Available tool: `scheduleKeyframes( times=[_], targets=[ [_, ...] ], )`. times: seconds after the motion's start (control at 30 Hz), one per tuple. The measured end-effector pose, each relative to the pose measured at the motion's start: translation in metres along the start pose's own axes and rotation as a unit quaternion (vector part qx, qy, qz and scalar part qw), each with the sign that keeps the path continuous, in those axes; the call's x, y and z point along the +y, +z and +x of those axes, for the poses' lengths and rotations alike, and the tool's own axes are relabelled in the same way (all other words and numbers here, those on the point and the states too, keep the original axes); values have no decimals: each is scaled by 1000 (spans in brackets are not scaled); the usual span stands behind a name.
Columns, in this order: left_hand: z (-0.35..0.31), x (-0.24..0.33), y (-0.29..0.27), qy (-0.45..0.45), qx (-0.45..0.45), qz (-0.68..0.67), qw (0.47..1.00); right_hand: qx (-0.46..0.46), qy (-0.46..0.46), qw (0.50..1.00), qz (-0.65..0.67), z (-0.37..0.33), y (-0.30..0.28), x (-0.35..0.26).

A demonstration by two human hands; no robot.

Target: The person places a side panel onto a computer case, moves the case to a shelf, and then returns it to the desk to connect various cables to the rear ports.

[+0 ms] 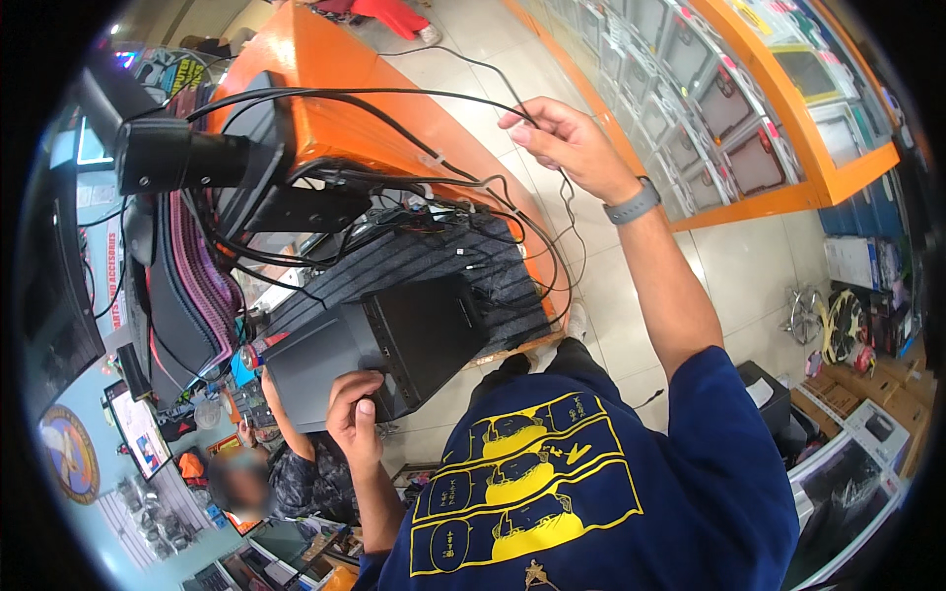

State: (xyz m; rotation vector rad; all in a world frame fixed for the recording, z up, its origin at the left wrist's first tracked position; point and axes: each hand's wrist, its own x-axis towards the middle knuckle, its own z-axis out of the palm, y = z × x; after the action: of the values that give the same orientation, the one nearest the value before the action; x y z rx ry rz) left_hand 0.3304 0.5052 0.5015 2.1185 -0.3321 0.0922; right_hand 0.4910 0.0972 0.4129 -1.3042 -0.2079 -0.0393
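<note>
A black computer tower (424, 330) with a glossy dark side panel stands at the middle left, on a dark ribbed surface (394, 251). Against its near edge is my left hand (357, 419), its fingers curled in and the thumb raised. Part of that contact is hidden. Higher up and to the right, my right hand (567, 143) pinches a thin black cable (524, 106) between thumb and fingers. The cable hangs from the pinch toward the floor. A bundle of black cables (434, 158) runs between the monitor arm and the area behind the tower.
A monitor arm (182, 158) juts in beside an orange counter (374, 128). To the right stands an orange-framed display case (838, 182) with boxed goods. Another person (310, 473) is beyond the tower at lower left. Cartons (867, 384) and a white-framed case (847, 483) sit at right.
</note>
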Motion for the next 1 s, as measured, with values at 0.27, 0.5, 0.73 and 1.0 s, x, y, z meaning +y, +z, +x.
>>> scheduleKeyframes(
  times=[0.27,0.5,0.73,1.0],
  targets=[
    [21,25,6,-2,-72,11,997,-43,-43,997,55,6,10,-62],
    [70,69,12,94,-106,22,990,12,-66,997,44,64,32,-126],
    [139,135,-42,238,225,166,930,-57,-160,980,-100,38,50,-150],
    [177,162,-87,224,236,325,888,-94,-174,943,-268,-4,69,-168]
  ],
)
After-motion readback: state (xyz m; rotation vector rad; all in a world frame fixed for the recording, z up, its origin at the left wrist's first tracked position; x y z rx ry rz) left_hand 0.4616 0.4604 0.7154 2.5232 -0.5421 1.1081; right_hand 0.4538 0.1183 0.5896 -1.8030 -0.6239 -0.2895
